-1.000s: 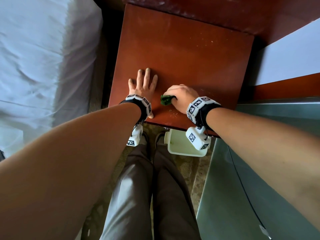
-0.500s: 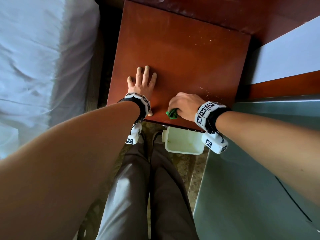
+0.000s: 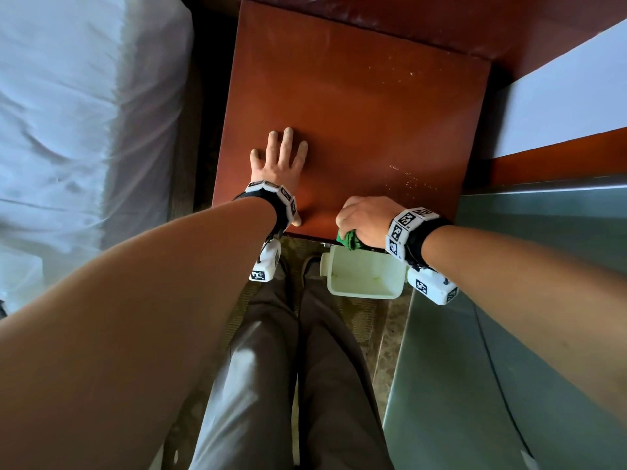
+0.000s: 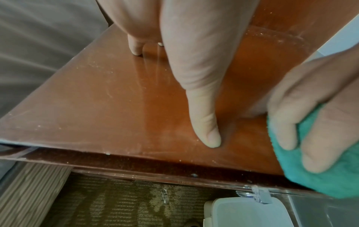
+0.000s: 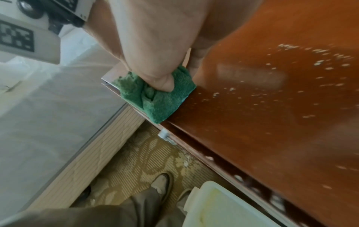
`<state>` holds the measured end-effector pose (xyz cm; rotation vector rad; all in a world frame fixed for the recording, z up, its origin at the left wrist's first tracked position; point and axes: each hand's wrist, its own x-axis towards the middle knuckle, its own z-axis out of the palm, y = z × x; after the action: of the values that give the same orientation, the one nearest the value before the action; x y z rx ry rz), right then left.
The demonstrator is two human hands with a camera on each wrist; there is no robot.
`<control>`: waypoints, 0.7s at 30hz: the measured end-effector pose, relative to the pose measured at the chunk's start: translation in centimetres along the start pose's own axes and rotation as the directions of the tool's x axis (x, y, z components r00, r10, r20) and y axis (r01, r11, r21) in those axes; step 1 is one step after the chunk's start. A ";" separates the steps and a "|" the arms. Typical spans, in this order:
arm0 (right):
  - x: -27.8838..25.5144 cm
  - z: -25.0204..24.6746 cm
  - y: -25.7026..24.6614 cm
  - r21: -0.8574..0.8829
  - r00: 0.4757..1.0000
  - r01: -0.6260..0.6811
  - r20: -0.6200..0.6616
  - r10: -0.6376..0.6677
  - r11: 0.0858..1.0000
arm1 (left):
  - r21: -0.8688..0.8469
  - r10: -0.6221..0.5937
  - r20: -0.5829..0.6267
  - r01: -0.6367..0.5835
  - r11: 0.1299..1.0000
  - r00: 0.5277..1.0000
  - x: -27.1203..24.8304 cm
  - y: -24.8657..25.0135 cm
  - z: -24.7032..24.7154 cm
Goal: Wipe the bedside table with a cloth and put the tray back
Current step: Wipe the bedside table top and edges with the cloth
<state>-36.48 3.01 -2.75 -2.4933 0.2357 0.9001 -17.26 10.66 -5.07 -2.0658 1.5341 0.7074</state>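
The reddish-brown bedside table (image 3: 356,106) fills the upper middle of the head view. My left hand (image 3: 278,157) lies flat on its near left part, fingers straight and spread; its thumb (image 4: 205,122) presses the wood. My right hand (image 3: 366,218) grips a bunched green cloth (image 3: 349,239) at the table's front edge, and the cloth (image 5: 155,95) overhangs that edge. In the left wrist view the cloth (image 4: 314,161) sits under the right hand's fingers. Pale crumbs (image 5: 320,64) dot the table right of the cloth. No tray shows.
A white plastic bin (image 3: 364,276) stands open on the patterned carpet just below the table's front edge, under my right hand. A white bed (image 3: 78,130) lies to the left. A grey-green surface (image 3: 509,334) is at the right. My legs (image 3: 288,368) stand below.
My right hand has drawn the green cloth toward me and rightward, from the table's near middle to its front edge above the bin. The left hand has stayed flat in place.
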 end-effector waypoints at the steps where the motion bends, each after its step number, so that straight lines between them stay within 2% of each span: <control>1: -0.5 0.1 0.5 0.002 1.000 -0.009 0.013 0.009 1.000 | -0.007 0.006 0.002 -0.006 1.000 1.000 0.0 -0.1 0.0; 5: -1.2 -0.1 1.4 0.112 0.997 -0.082 -0.001 0.083 0.990 | -0.037 0.007 -0.010 -0.008 0.999 1.000 0.1 -0.1 0.1; 7: -1.1 -0.1 2.1 0.269 0.975 -0.179 -0.081 0.208 0.946 | -0.050 0.002 -0.008 -0.003 0.999 1.000 0.2 0.2 -0.2; 8: -1.1 -0.1 2.5 0.373 0.948 -0.219 -0.138 0.287 0.902 | -0.059 0.008 -0.011 -0.008 0.998 1.000 0.2 0.4 -0.4; 11: -1.6 -0.6 3.7 0.615 0.824 -0.246 -0.275 0.496 0.749 | -0.077 0.055 -0.044 -0.059 0.995 0.997 0.6 1.6 -1.5; 18: -2.2 -3.0 8.0 0.639 0.566 -0.404 -0.388 0.727 0.655 | -0.001 0.121 -0.022 -0.121 0.993 0.992 2.7 4.7 -2.9; 21: -2.0 -3.3 10.4 0.647 0.458 -0.483 -0.388 0.800 0.590 | 0.034 0.143 0.019 -0.143 0.989 0.990 3.1 5.7 -2.9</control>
<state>-39.44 -7.70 -3.22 -2.1091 1.5907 0.0799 -21.66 5.03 -5.27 -1.9346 1.6863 0.7423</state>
